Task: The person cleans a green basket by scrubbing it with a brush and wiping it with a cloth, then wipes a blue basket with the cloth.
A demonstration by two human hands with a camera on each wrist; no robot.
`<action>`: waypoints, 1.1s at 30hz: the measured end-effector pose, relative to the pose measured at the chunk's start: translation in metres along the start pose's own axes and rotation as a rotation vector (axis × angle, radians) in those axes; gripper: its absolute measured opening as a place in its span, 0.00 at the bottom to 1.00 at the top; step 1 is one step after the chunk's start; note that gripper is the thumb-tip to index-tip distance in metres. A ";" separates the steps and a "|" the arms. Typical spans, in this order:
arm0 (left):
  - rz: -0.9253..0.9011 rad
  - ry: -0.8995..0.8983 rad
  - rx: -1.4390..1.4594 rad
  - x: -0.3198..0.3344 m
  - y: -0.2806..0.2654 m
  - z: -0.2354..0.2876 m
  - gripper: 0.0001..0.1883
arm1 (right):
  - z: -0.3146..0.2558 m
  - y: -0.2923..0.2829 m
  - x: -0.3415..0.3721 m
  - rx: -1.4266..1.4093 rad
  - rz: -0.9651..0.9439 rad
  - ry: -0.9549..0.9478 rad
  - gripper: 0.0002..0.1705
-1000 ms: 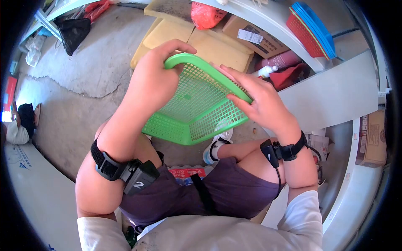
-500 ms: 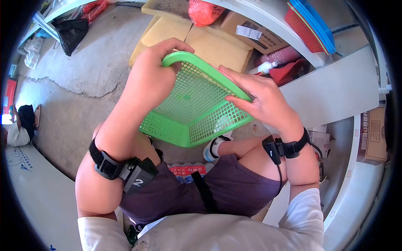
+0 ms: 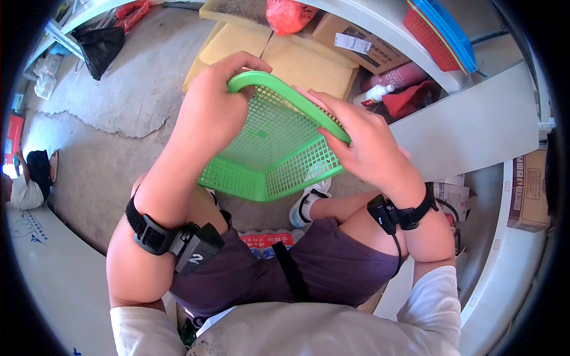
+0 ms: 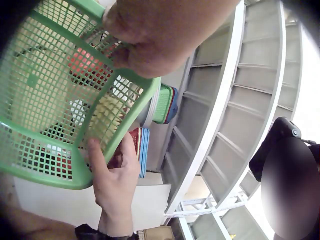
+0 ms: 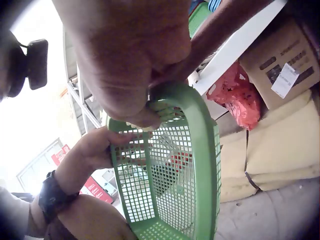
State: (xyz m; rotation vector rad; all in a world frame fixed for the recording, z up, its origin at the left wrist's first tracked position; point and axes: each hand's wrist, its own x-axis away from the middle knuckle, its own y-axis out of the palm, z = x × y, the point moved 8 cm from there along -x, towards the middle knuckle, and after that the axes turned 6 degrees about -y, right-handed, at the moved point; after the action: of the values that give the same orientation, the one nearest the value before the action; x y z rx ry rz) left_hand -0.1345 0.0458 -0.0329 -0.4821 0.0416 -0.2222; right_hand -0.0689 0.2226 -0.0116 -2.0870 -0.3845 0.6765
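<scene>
Saw a green plastic basket (image 3: 260, 135) held up in mid-air between two hands, above the concrete floor (image 3: 113, 113). Could not make out its underside, turned away, and lost parts of the rim beneath the hands. Found the basket tilted, open side toward the wearer, with rounded corners, a thick smooth rim, walls and bottom of open mesh, and a small solid patch mid-bottom. Found the left hand (image 3: 217, 104) gripping the rim's far left corner, thumb inside, some fingers hidden. Found the right hand (image 3: 368, 136) pinching the rim at its right corner, thumb inside, fingers along the outer wall, the lower ones covered.

Glimpsed a white shoe (image 3: 319, 190) partly behind the mesh. Beyond the rim, saw yellow slabs (image 3: 303, 59) partly blocked by the left hand, then a red bag (image 3: 289, 16) and a cardboard box (image 3: 380, 54), the latter cut across by the edge of the white shelf (image 3: 445, 82). Noted stacked red and blue baskets (image 3: 439, 38) above that edge. At far left, made out only part of another person (image 3: 29, 184).
</scene>
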 end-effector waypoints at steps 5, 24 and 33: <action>0.049 0.045 0.023 0.000 -0.004 -0.003 0.15 | -0.005 0.000 -0.003 -0.005 -0.024 0.015 0.31; 0.038 -0.032 0.105 0.007 -0.011 0.007 0.21 | -0.015 -0.007 -0.017 0.125 0.205 -0.090 0.25; 0.029 -0.074 0.159 -0.006 -0.006 0.005 0.20 | -0.003 -0.012 -0.028 0.195 0.152 -0.050 0.22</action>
State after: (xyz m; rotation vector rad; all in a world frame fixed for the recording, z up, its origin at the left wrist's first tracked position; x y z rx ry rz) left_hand -0.1414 0.0444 -0.0254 -0.3305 -0.0411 -0.1772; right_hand -0.0894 0.2133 0.0092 -1.9293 -0.1801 0.8238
